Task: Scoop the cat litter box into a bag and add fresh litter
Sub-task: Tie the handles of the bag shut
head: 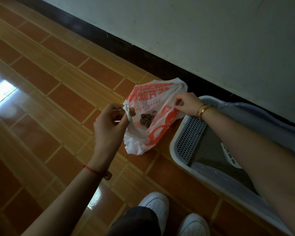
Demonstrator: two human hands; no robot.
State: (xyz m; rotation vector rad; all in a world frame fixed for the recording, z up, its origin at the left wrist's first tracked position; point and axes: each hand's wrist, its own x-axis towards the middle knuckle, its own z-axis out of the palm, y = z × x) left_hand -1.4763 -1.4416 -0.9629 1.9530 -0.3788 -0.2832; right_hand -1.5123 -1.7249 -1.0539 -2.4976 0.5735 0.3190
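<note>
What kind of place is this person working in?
Probably a room at home, at the edge of the floor: glossy brown floor tiles, a pale wall with dark skirting, and a grey litter box next to it, with a plastic bag beside.
</note>
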